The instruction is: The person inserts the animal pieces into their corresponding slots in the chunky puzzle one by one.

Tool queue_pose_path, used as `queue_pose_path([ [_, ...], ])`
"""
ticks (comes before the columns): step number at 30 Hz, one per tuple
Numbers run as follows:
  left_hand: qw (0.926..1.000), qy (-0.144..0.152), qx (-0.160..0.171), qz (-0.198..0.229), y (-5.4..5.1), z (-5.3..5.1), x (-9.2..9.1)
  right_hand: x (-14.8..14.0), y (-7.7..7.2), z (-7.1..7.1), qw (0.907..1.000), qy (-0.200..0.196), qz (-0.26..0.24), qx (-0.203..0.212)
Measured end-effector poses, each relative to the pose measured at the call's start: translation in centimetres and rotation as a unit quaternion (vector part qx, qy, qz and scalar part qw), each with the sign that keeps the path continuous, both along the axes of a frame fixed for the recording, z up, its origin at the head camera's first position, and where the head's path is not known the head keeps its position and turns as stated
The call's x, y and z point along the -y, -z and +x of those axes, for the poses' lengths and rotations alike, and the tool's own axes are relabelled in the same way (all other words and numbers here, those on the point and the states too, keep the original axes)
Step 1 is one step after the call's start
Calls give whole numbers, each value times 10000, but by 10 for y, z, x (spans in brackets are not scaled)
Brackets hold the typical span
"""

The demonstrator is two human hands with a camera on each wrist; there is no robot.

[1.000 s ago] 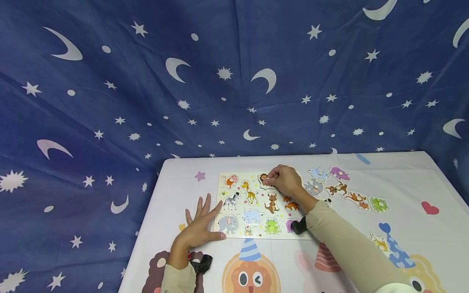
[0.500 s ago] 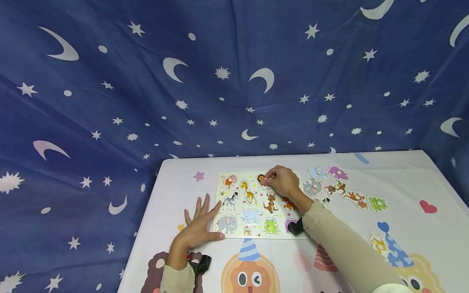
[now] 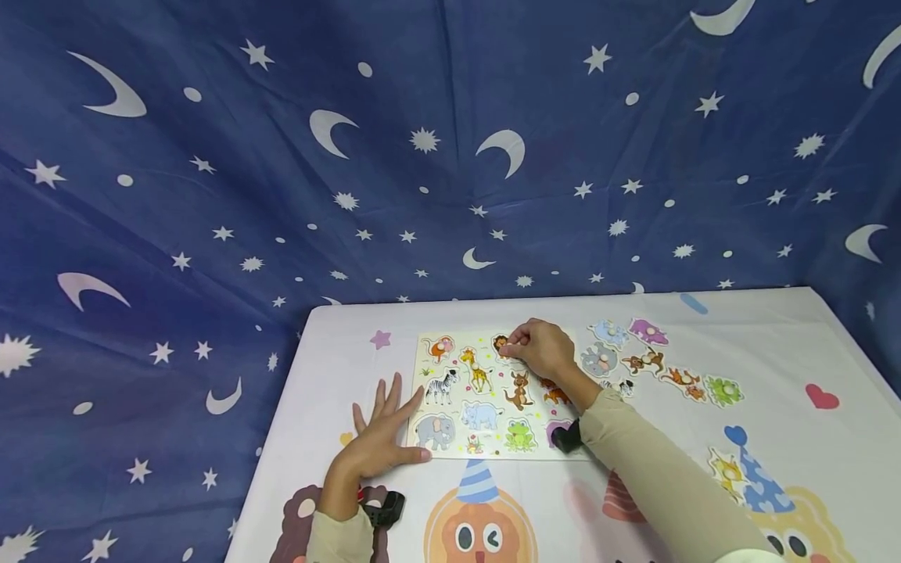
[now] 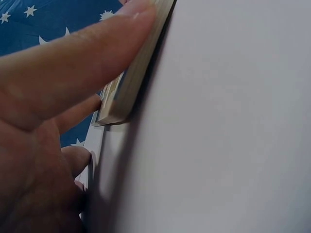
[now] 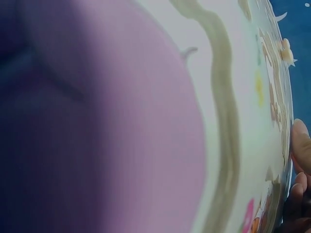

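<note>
A pale puzzle board (image 3: pixel 507 453) printed with animals lies on the table. My right hand (image 3: pixel 547 349) pinches a lion puzzle piece (image 3: pixel 500 343) at the lion's place in the board's back row; the fingers partly cover it. At the board's left edge my left hand (image 3: pixel 382 439) rests with fingers spread and straight. In the left wrist view its thumb (image 4: pixel 87 63) lies along the board's edge (image 4: pixel 121 107). A purple animal picture (image 5: pixel 165 121) fills much of the right wrist view, with fingertips (image 5: pixel 300 141) of the right hand at the far side.
Right of the board lie several loose animal pieces, among them a purple hippo (image 3: pixel 647 331), an elephant (image 3: pixel 599 360) and a green frog (image 3: pixel 724 391). A giraffe piece (image 3: pixel 728 471) lies nearer the front right. A starry blue cloth (image 3: pixel 422 172) hangs behind the table.
The view has shifted slightly. Both hands keep their places on the board, and the lion piece stays pinched at its spot with no clear movement.
</note>
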State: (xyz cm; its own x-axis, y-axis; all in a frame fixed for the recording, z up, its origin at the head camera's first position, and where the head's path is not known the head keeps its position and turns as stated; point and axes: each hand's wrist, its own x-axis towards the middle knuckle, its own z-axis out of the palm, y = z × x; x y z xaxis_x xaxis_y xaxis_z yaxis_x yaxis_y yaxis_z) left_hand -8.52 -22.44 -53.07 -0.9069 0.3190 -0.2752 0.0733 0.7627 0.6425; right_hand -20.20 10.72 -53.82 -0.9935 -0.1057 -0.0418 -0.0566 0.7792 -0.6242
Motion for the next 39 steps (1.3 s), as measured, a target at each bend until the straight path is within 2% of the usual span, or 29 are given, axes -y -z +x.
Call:
queue_pose_path([
  [11, 10000, 15, -61, 59, -1, 2, 0, 1, -1, -2, 9997, 3, 134, 198],
  [19, 10000, 8, -56, 29, -3, 1, 0, 0, -2, -4, 9997, -72, -1, 248],
  [31, 10000, 40, -51, 27, -2, 1, 1, -10, -8, -5, 9961, -220, -715, 477],
  [35, 10000, 17, -66, 11, -1, 0, 0, -17, -15, -5, 9914, -224, -1171, 535],
  [39, 10000, 6, -97, -5, 0, 1, 0, -28, -23, -2, 9881, -241, -1420, 534],
])
